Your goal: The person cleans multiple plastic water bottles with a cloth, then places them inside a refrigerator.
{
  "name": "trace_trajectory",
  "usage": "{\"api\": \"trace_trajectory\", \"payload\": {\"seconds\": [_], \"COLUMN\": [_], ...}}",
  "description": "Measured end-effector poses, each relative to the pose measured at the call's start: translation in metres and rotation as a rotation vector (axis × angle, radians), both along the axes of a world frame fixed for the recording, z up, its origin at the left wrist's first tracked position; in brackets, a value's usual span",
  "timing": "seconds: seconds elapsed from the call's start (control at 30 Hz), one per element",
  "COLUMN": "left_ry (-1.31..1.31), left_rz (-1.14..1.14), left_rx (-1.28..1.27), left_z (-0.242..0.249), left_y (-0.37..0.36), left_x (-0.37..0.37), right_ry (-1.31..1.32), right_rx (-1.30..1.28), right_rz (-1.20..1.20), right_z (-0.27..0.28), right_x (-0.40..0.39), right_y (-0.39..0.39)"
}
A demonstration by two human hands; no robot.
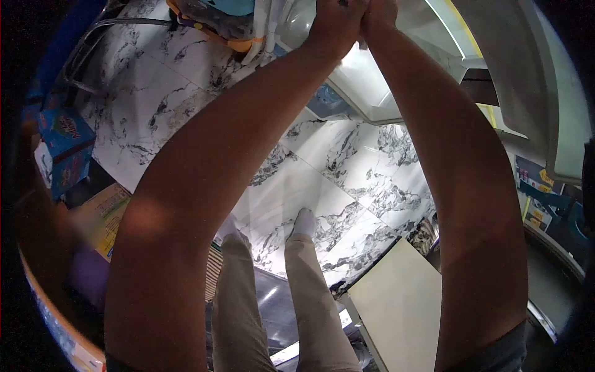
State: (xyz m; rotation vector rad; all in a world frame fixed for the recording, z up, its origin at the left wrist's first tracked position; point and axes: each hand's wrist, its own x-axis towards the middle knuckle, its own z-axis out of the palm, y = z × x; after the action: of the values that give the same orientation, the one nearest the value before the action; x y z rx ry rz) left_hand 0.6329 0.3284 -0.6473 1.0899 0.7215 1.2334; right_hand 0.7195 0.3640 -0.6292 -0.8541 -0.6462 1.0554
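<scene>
Both arms stretch forward to the top edge of the view. My left hand (339,22) and my right hand (379,13) are close together there, seemingly touching. The frame edge cuts off most of their fingers, so whatever they hold, if anything, is hidden. Below them is a brightly lit, pale plastic bin or drawer (383,116) with a raised rim. A clear, rounded container or cover (299,23) shows beside my left hand.
Marble-patterned tiles (347,158) cover the floor around my feet. A thick pale door (517,56) curves along the right. Blue boxes (67,133) stand at the left, near a metal tube frame (124,23). A cream panel (403,304) stands by my right leg.
</scene>
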Motion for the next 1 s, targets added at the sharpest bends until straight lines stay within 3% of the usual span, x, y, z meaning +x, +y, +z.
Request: {"api": "trace_trajectory", "payload": {"seconds": [0.1, 0.2, 0.27, 0.3, 0.33, 0.4, 0.47, 0.5, 0.57, 0.63, 0.8, 1.0], "left_ry": [0.034, 0.111, 0.297, 0.288, 0.279, 0.21, 0.255, 0.31, 0.283, 0.216, -0.041, 0.057], "left_rz": [0.008, 0.054, 0.147, 0.117, 0.089, 0.093, 0.148, 0.167, 0.191, 0.192, 0.161, 0.123], "left_rx": [-0.134, -0.23, -0.016, -0.078, -0.14, -0.168, -0.123, -0.084, -0.134, -0.155, -0.202, -0.082], "left_z": [0.019, 0.046, 0.034, 0.054, 0.074, 0.107, 0.132, 0.142, 0.191, 0.234, 0.381, 0.562], "left_y": [-0.026, -0.072, -0.095, -0.11, -0.125, -0.159, -0.185, -0.196, -0.218, -0.235, -0.255, -0.303], "left_x": [-0.017, -0.044, -0.05, -0.063, -0.076, -0.106, -0.133, -0.147, -0.176, -0.2, -0.255, -0.299], "right_ry": [0.174, -1.078, -1.323, -1.384, -1.404, -1.183, -0.989, -1.183, -0.993, -0.99, -0.765, -0.669], "right_rx": [-0.253, -0.624, -0.417, -0.318, -0.265, -0.256, -0.434, -0.3, -0.532, -0.505, -0.339, -0.214], "right_rz": [-0.114, -0.458, -0.401, -0.363, -0.324, -0.202, -0.1, -0.13, -0.034, 0.027, 0.241, 0.33], "right_z": [0.04, 0.019, 0.039, 0.05, 0.064, 0.099, 0.151, 0.141, 0.202, 0.253, 0.397, 0.571], "right_x": [-0.023, -0.029, -0.038, -0.046, -0.056, -0.088, -0.13, -0.129, -0.168, -0.191, -0.225, -0.227], "right_y": [-0.05, -0.07, -0.104, -0.121, -0.137, -0.169, -0.197, -0.21, -0.232, -0.251, -0.282, -0.321]}}
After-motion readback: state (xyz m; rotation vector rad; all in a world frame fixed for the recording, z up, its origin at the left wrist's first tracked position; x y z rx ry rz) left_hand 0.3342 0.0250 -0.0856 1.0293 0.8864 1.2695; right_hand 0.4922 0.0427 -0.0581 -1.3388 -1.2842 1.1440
